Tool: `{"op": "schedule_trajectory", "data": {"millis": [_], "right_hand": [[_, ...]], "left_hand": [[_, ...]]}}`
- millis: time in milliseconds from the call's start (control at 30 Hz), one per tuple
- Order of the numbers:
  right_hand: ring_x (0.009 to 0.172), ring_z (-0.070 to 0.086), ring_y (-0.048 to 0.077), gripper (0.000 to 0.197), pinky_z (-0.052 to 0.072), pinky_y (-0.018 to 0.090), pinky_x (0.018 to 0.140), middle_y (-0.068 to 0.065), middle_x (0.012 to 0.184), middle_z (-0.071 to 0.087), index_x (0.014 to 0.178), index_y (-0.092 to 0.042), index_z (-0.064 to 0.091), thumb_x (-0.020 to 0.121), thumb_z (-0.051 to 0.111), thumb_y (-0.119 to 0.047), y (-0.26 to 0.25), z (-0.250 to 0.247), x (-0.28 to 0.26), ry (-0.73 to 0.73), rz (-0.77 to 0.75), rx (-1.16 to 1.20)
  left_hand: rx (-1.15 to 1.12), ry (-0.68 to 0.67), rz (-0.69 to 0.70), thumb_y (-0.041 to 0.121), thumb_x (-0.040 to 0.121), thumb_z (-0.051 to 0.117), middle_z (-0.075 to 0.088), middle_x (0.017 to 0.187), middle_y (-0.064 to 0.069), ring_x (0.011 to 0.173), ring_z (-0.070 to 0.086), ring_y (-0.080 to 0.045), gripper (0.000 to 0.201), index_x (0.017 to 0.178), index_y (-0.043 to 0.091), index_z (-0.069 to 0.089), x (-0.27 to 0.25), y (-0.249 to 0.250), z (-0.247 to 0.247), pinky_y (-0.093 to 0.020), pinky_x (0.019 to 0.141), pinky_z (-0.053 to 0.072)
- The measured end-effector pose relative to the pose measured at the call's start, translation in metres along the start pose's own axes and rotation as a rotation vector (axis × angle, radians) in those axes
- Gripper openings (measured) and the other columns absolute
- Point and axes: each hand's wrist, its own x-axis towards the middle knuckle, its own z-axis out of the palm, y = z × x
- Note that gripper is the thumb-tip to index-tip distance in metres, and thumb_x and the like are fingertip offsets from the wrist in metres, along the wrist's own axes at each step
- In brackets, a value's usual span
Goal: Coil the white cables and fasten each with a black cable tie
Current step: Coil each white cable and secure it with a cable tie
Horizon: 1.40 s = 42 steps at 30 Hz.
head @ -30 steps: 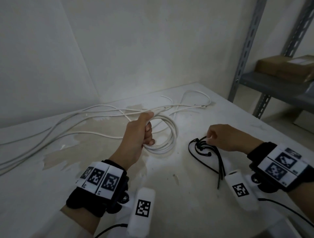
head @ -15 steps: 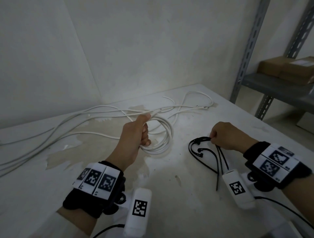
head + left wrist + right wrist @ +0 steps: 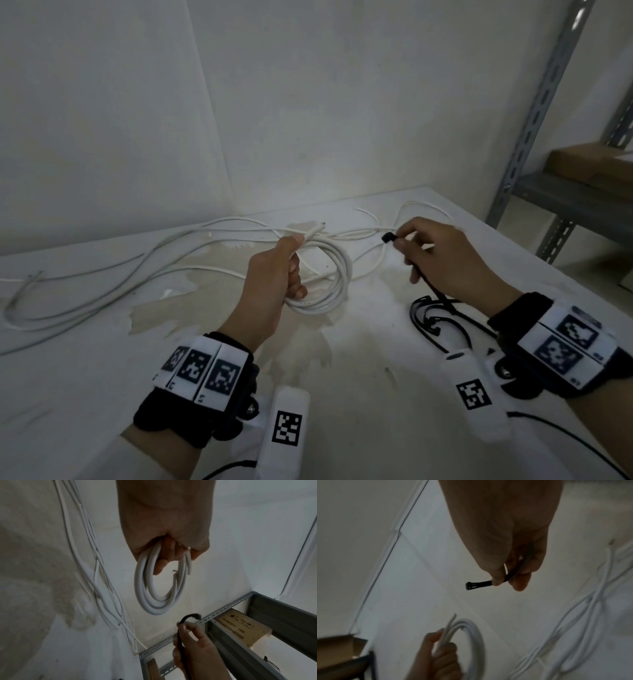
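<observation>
My left hand grips a coiled white cable above the white table; the coil hangs from its curled fingers, also seen low in the right wrist view as the coil. My right hand pinches a black cable tie near its head, held up to the right of the coil. The tie's head sticks out past thumb and forefinger. The right hand with the tie shows below the coil in the left wrist view.
Loose white cables trail across the table to the left and back. More black cable ties lie on the table under my right wrist. A grey metal shelf with cardboard boxes stands at the right.
My right hand has lifted one black tie off the pile and raised it up beside the coil. The left hand keeps holding the coil, slightly higher.
</observation>
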Motion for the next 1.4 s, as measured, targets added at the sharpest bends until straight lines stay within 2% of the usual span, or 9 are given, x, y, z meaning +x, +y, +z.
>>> {"op": "schedule_trajectory", "data": {"millis": [167,333,500,667,767,933,1200,1300,1400], "right_hand": [[0.051,0.059,0.002,0.017,0.045,0.014,0.051,-0.002,0.071,0.060,0.085,-0.023,0.061,0.090,0.054,-0.008,-0.045,0.041,-0.003,-0.164,-0.061,0.236],[0.052,0.063,0.011,0.009,0.049,0.018,0.051,0.001,0.062,0.063,0.083,-0.016,0.064,0.083,0.064,-0.007,-0.074,0.080,-0.003,-0.176,-0.065,0.312],[0.043,0.061,0.013,0.024,0.049,0.023,0.044,0.004,0.055,0.059,0.079,-0.016,0.046,0.078,0.066,-0.003,-0.091,0.106,0.002,-0.119,0.017,0.309],[0.039,0.057,0.011,0.027,0.047,0.023,0.039,0.007,0.068,0.056,0.081,-0.016,0.042,0.077,0.064,-0.001,-0.107,0.119,0.002,-0.106,0.017,0.338],[0.039,0.058,0.013,0.030,0.046,0.021,0.038,0.009,0.071,0.059,0.079,-0.018,0.040,0.079,0.066,-0.003,-0.114,0.126,0.000,-0.087,0.023,0.467],[0.037,0.058,0.015,0.032,0.043,0.020,0.037,-0.001,0.053,0.051,0.073,-0.013,0.040,0.077,0.070,0.000,-0.119,0.134,-0.001,-0.062,0.051,0.678],[0.041,0.061,0.015,0.024,0.052,0.025,0.045,0.011,0.062,0.054,0.072,-0.006,0.044,0.081,0.065,0.001,-0.122,0.135,-0.007,-0.149,0.057,0.856],[0.050,0.065,0.014,0.013,0.056,0.026,0.056,0.007,0.072,0.059,0.076,-0.006,0.054,0.084,0.061,0.001,-0.120,0.136,-0.010,-0.211,-0.035,0.741],[0.062,0.067,0.012,0.038,0.055,0.024,0.062,-0.006,0.077,0.066,0.082,-0.021,0.065,0.088,0.044,0.010,-0.111,0.134,-0.012,-0.326,-0.165,0.606]], "left_hand": [[-0.023,0.110,0.059,0.020,0.092,0.049,0.026,0.034,0.008,0.031,0.022,-0.008,0.043,0.052,0.013,0.035,-0.001,0.005,-0.021,-0.018,0.037,0.027],[-0.038,0.213,0.153,0.019,0.090,0.052,0.034,0.038,0.007,0.031,0.027,-0.008,0.047,0.043,0.017,0.042,-0.001,0.007,-0.044,-0.020,0.037,0.030],[0.026,0.273,0.276,0.018,0.090,0.052,0.035,0.033,0.007,0.030,0.033,-0.006,0.031,0.061,0.010,0.050,-0.006,0.007,-0.058,-0.022,0.041,0.032],[0.070,0.289,0.332,0.018,0.088,0.056,0.043,0.036,0.009,0.032,0.038,-0.005,0.007,0.092,0.023,0.058,-0.007,0.004,-0.068,-0.023,0.041,0.037],[0.090,0.259,0.304,0.019,0.088,0.057,0.044,0.037,0.008,0.033,0.039,-0.006,0.015,0.097,0.031,0.058,-0.007,0.002,-0.071,-0.022,0.040,0.039],[0.044,0.208,0.294,0.016,0.090,0.053,0.036,0.036,0.008,0.035,0.033,-0.008,0.015,0.090,0.024,0.066,-0.008,0.004,-0.077,-0.020,0.039,0.035],[-0.030,0.188,0.263,0.020,0.090,0.055,0.031,0.038,0.007,0.036,0.030,-0.008,0.011,0.094,0.012,0.063,-0.008,0.007,-0.086,-0.020,0.040,0.035],[-0.076,0.177,0.262,0.017,0.091,0.054,0.030,0.038,0.008,0.035,0.029,-0.006,0.011,0.093,0.012,0.064,-0.008,0.011,-0.087,-0.019,0.039,0.034],[-0.113,0.174,0.269,0.019,0.093,0.052,0.029,0.039,0.009,0.035,0.028,-0.006,0.013,0.092,0.012,0.062,-0.008,0.014,-0.092,-0.018,0.040,0.034]]}}
